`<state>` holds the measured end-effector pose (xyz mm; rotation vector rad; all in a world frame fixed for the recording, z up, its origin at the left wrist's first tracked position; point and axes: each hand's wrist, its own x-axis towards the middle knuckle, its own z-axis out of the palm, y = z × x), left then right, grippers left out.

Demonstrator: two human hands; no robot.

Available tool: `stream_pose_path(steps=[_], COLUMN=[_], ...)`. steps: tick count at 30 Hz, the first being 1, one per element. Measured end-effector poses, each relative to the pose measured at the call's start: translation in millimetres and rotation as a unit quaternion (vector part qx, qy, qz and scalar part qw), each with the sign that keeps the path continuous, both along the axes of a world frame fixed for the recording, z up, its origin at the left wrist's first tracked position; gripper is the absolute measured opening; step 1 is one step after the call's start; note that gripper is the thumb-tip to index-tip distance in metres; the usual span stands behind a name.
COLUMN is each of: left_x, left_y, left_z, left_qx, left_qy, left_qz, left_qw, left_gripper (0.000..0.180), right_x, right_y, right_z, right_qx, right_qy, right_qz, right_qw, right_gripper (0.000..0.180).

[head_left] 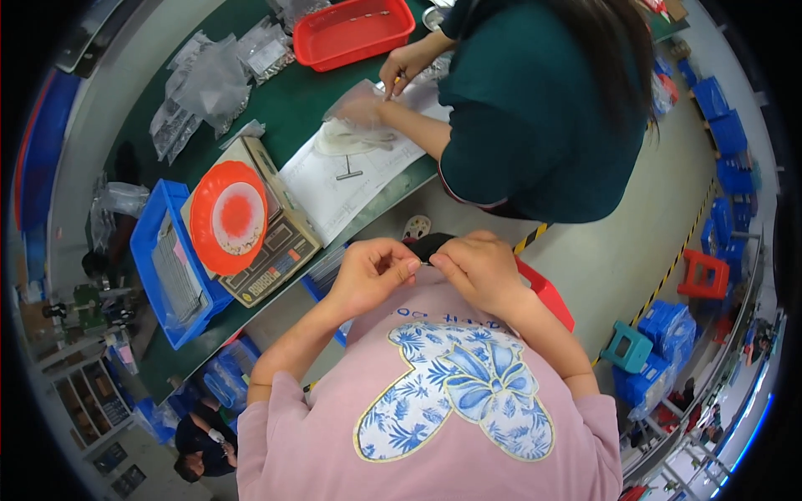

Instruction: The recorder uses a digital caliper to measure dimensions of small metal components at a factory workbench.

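My left hand [376,272] and my right hand [482,269] meet in front of my chest, thumbs and forefingers pinched close together. Between the fingertips is something thin and tiny that I cannot make out. Both hands are off the table. To their left, a weighing scale [280,250] stands at the edge of the green table [288,104]. An orange-red plate [203,209] rests on the scale, with small pieces scattered near its lower side.
A blue tray [150,242] sits left of the scale. A co-worker in a dark green shirt [535,125] handles a clear bag [357,104] over a drawing sheet [309,188]. Bags of parts [209,88] and a red tray [330,50] lie farther back. Stools [626,346] stand right.
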<state>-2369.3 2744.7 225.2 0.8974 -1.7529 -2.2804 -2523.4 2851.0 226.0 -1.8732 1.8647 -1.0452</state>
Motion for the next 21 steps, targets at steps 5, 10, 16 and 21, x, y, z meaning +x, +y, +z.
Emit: stream_pose_path(steps=[5,10,16,21], left_x=[0.5,0.1,6.3,11.7], left_y=[-0.2,-2.5,-9.0,-11.5], left_z=[-13.5,-7.0,-18.1,-33.5], left_qx=[-0.042,-0.082,-0.068,-0.068], left_qy=[-0.015,-0.034,-0.055,-0.045], left_qz=[0.004,0.023,0.048,0.064], left_qw=[0.999,0.996,0.995,0.995], left_gripper=[0.011,0.011,0.013,0.012], right_x=[10.4,6.3,6.8,4.8], right_y=[-3.5,-8.2,-27.8,-39.1], right_z=[8.2,-7.6,-15.8,-16.8], right_qx=[0.124,0.149,0.156,0.197], right_qy=[-0.184,-0.118,-0.071,-0.065], right_qz=[-0.064,-0.005,0.057,0.075], right_qw=[0.973,0.982,0.984,0.975], right_gripper=[0.011,0.029,0.028,0.023])
